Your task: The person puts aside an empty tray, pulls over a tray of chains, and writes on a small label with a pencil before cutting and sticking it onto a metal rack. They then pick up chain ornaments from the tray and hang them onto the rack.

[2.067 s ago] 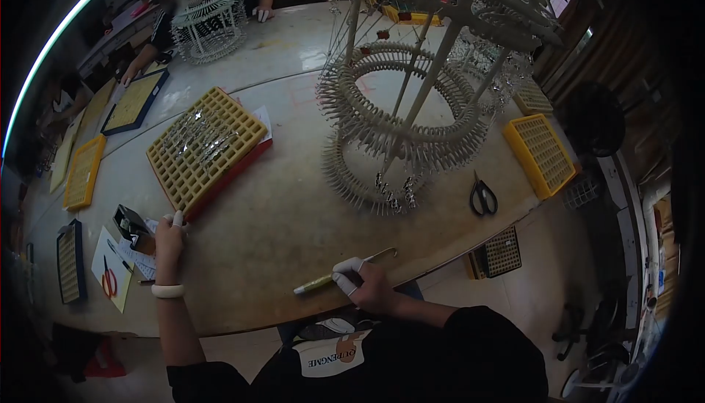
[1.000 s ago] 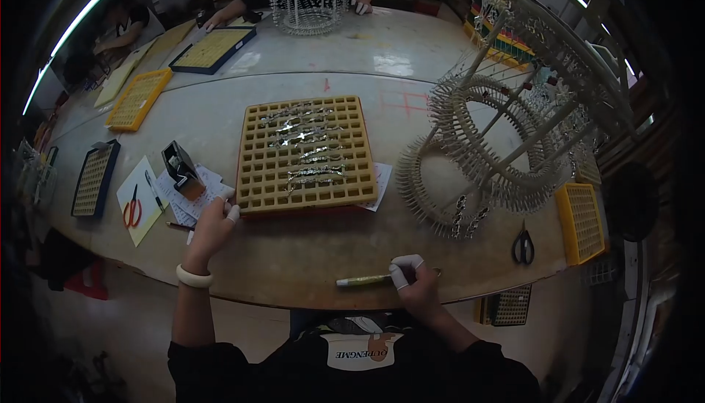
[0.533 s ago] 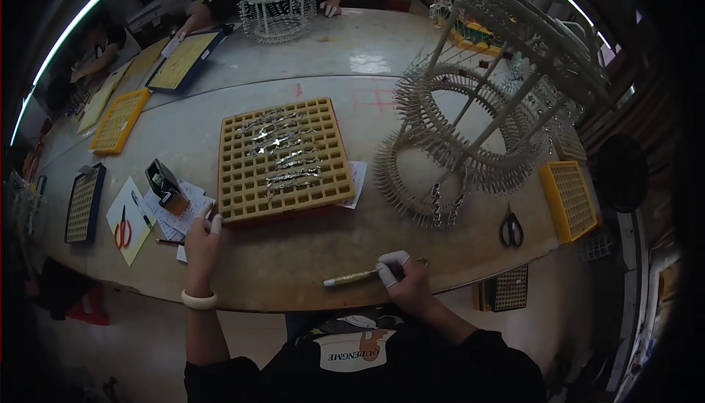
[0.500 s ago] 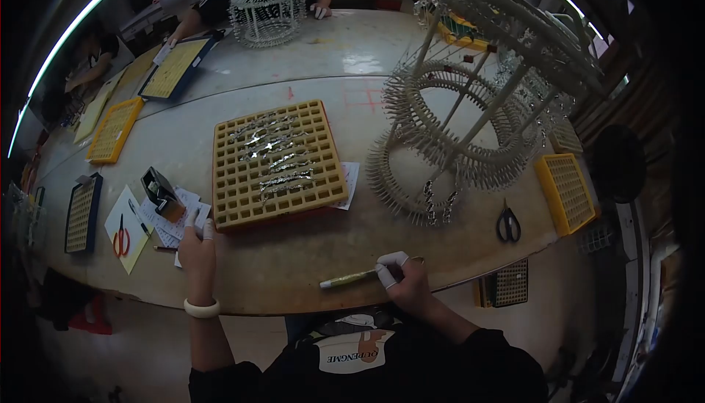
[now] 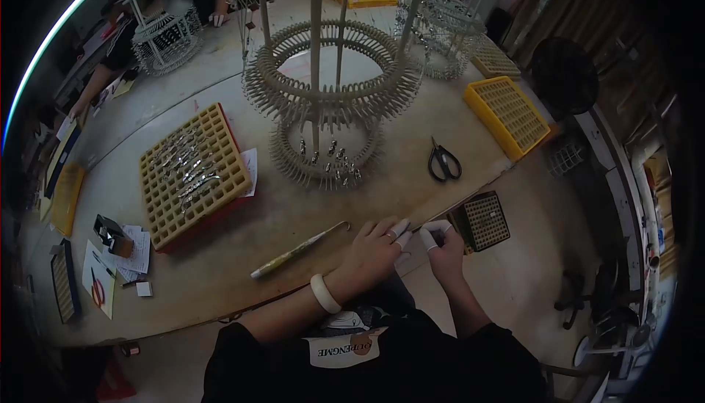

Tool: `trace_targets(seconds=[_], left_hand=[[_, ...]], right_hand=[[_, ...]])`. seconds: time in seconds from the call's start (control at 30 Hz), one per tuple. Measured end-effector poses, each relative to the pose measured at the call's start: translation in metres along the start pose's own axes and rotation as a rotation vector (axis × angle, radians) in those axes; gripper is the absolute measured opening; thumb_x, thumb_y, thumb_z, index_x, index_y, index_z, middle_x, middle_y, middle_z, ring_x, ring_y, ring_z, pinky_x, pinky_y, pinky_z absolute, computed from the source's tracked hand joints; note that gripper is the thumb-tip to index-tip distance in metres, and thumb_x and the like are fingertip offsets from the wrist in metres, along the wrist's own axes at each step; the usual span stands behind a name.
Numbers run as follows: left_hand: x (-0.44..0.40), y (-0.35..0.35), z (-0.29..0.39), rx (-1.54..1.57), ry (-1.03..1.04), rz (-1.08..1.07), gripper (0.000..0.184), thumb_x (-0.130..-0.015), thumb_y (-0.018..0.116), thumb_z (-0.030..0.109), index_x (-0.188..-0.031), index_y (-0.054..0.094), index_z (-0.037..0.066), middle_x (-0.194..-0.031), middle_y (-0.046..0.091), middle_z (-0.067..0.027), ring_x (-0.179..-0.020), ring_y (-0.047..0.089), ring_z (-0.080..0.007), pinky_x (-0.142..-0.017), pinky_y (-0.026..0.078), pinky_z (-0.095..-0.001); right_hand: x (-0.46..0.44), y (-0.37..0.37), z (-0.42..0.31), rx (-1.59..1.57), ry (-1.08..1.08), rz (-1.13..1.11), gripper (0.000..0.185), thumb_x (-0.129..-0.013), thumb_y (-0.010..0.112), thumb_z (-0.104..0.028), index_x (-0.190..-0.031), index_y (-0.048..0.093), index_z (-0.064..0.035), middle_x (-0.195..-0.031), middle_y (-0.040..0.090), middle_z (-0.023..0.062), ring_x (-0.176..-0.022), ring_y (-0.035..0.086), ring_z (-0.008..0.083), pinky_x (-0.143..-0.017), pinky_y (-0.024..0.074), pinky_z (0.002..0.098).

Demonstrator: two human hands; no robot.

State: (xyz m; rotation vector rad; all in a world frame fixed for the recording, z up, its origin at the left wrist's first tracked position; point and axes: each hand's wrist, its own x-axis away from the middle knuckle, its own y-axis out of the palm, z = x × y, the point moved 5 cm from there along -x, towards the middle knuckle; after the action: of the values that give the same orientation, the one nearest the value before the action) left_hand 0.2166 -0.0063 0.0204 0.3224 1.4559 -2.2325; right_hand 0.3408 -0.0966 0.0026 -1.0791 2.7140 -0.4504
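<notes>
Close together at the table's front edge are my left hand [image 5: 376, 250] and my right hand [image 5: 445, 252], both with white finger covers. My left fingers and thumb are pressed together; whatever they hold is too small to make out. The right thumb and fingers are curled in a pinch, their contents also unclear. A hooked tool [image 5: 297, 251] with a yellow-green handle lies on the table, left of my left hand. Beyond it a yellow slotted tray [image 5: 156, 221] bears several silver chain pieces [image 5: 192, 168]. A round rack [image 5: 316, 89] with rings of hooks stands ahead, a few silver pieces on its lower ring.
Black scissors [image 5: 443, 162] lie right of the rack, near a yellow tray [image 5: 507, 113]. Red-handled scissors [image 5: 98, 291], papers [image 5: 136, 252] and a small dark box [image 5: 111, 236] are at the left. A dark tray [image 5: 486, 221] sits below the table edge. Another person works across the table.
My right hand has let go of the hooked tool, which now lies on the table. My left hand has come from the papers over to my right hand. The view has turned right.
</notes>
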Motion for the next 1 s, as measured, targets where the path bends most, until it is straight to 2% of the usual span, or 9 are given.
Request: trace_targets(seconds=[0.07, 0.17, 0.3, 0.43, 0.53, 0.6, 0.8, 0.93, 1.0], left_hand=[[-0.013, 0.015, 0.005, -0.017, 0.021, -0.002, 0.035, -0.075, 0.061, 0.018, -0.108, 0.061, 0.006, -0.119, 0.056, -0.0114, -0.117, 0.044, -0.0258, -0.095, 0.036, -0.0383], [-0.025, 0.027, 0.002, -0.103, -0.031, -0.057, 0.043, -0.078, 0.056, 0.013, -0.121, 0.053, 0.007, -0.126, 0.052, -0.0127, -0.126, 0.037, -0.0281, -0.106, 0.024, -0.0431], [-0.031, 0.023, -0.002, -0.016, -0.106, -0.085, 0.048, -0.078, 0.057, 0.008, -0.125, 0.050, 0.009, -0.129, 0.049, -0.0119, -0.127, 0.038, -0.0255, -0.106, 0.025, -0.0434], [-0.040, 0.017, -0.006, 0.076, -0.134, -0.164, 0.049, -0.077, 0.058, 0.007, -0.125, 0.050, 0.010, -0.125, 0.053, -0.0116, -0.124, 0.041, -0.0273, -0.105, 0.028, -0.0439], [-0.042, 0.019, -0.010, 0.068, -0.151, -0.212, 0.049, -0.076, 0.059, 0.007, -0.124, 0.050, 0.004, -0.118, 0.057, -0.0154, -0.122, 0.044, -0.0286, -0.103, 0.031, -0.0448], [-0.039, 0.031, -0.015, -0.093, -0.137, -0.331, 0.045, -0.080, 0.056, 0.008, -0.125, 0.049, 0.005, -0.117, 0.055, -0.0185, -0.123, 0.042, -0.0275, -0.103, 0.032, -0.0456], [-0.035, 0.038, -0.007, -0.332, 0.016, -0.401, 0.041, -0.080, 0.052, 0.004, -0.120, 0.050, -0.003, -0.122, 0.051, -0.0214, -0.124, 0.041, -0.0309, -0.104, 0.030, -0.0472], [-0.034, 0.037, -0.008, -0.296, 0.001, -0.364, 0.039, -0.079, 0.051, 0.003, -0.118, 0.053, -0.001, -0.124, 0.051, -0.0196, -0.125, 0.040, -0.0305, -0.104, 0.029, -0.0479], [-0.033, 0.033, -0.006, -0.218, 0.021, -0.227, 0.035, -0.080, 0.054, 0.008, -0.115, 0.055, 0.000, -0.125, 0.050, -0.0177, -0.125, 0.040, -0.0300, -0.105, 0.028, -0.0471]], right_hand=[[0.001, -0.024, 0.022, 0.000, 0.047, 0.050, 0.008, -0.083, 0.061, -0.008, -0.084, 0.057, -0.0017, -0.062, 0.051, -0.0024, -0.056, 0.045, 0.0039, -0.052, 0.0380, 0.0213], [0.007, -0.047, 0.039, -0.032, 0.155, 0.080, 0.009, -0.082, 0.062, -0.009, -0.082, 0.057, -0.0019, -0.063, 0.052, -0.0024, -0.057, 0.046, 0.0046, -0.053, 0.0385, 0.0219], [0.009, -0.054, 0.052, -0.073, 0.206, 0.042, 0.010, -0.081, 0.064, -0.010, -0.081, 0.057, -0.0027, -0.066, 0.054, -0.0015, -0.058, 0.048, 0.0051, -0.051, 0.0371, 0.0207], [0.007, -0.048, 0.058, -0.096, 0.238, 0.066, 0.011, -0.081, 0.065, -0.011, -0.080, 0.057, -0.0034, -0.065, 0.053, -0.0019, -0.058, 0.048, 0.0048, -0.051, 0.0372, 0.0208], [0.006, -0.041, 0.054, -0.236, 0.242, 0.021, 0.010, -0.081, 0.065, -0.011, -0.080, 0.057, -0.0045, -0.065, 0.052, -0.0027, -0.057, 0.046, 0.0041, -0.052, 0.0365, 0.0202], [0.003, -0.039, 0.057, -0.275, 0.296, 0.017, 0.010, -0.081, 0.064, -0.010, -0.079, 0.056, -0.0049, -0.065, 0.052, -0.0035, -0.057, 0.045, 0.0034, -0.051, 0.0358, 0.0200], [-0.005, -0.036, 0.069, -0.192, 0.271, 0.028, 0.015, -0.081, 0.065, -0.013, -0.080, 0.057, -0.0009, -0.064, 0.058, 0.0015, -0.056, 0.052, 0.0063, -0.052, 0.0422, 0.0220], [-0.010, -0.025, 0.063, -0.204, 0.265, 0.032, 0.014, -0.082, 0.065, -0.013, -0.081, 0.057, -0.0006, -0.065, 0.058, 0.0015, -0.057, 0.051, 0.0064, -0.052, 0.0420, 0.0221], [-0.012, -0.018, 0.051, -0.266, 0.342, 0.042, 0.015, -0.082, 0.065, -0.013, -0.082, 0.057, -0.0005, -0.067, 0.059, 0.0023, -0.057, 0.051, 0.0069, -0.052, 0.0421, 0.0228]])
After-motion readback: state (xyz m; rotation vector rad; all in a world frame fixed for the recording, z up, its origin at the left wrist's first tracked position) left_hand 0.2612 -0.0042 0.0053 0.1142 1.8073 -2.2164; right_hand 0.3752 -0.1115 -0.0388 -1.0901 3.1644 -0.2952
